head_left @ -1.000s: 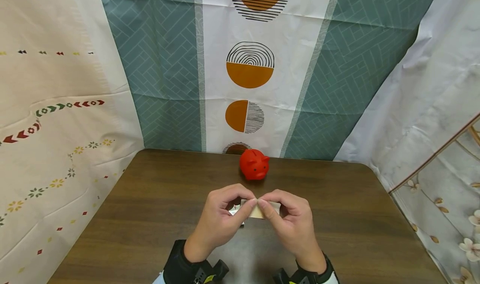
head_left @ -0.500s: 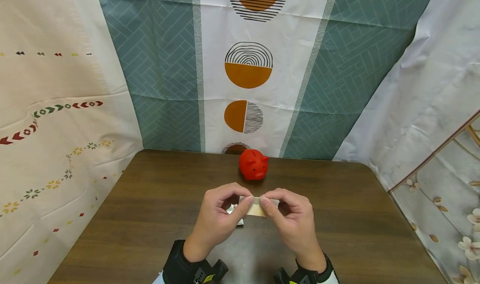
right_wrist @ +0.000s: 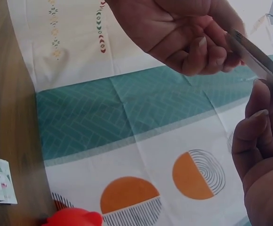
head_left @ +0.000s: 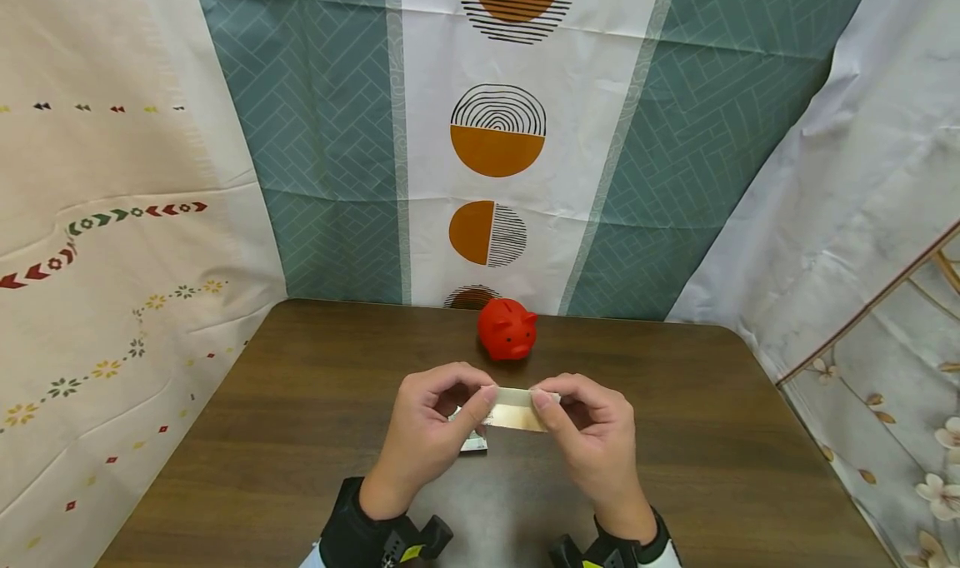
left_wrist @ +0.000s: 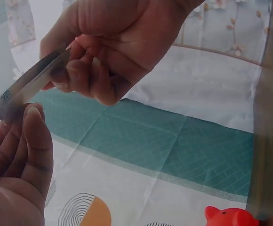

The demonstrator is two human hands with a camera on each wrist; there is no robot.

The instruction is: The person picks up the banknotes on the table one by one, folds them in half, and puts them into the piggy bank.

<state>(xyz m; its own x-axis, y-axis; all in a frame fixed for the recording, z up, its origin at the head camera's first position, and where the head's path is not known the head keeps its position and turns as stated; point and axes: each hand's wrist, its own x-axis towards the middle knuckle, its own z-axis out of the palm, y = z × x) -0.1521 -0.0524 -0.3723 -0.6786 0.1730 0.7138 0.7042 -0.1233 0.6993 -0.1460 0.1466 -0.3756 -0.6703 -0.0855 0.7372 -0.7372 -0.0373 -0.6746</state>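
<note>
A small cream-coloured flat strip (head_left: 516,410) is stretched between both hands above the table. My left hand (head_left: 429,430) pinches its left end with thumb and index finger. At its right end, my right hand (head_left: 596,439) holds it in the same pinch. A little green print shows at one end of the strip (left_wrist: 35,80) in the left wrist view, where it is seen nearly edge-on. Under the left hand lies a small white packet (head_left: 474,445), partly covered by the fingers; in the right wrist view the packet (right_wrist: 4,181) shows green print.
A red piggy bank (head_left: 507,329) stands near the back edge of the brown wooden table (head_left: 337,360). Patterned cloths hang behind the table and along both sides. Both wrists wear black straps with cameras.
The hands have moved apart from nearly touching at the strip's middle to its two ends. More of the strip and of the white packet shows now.
</note>
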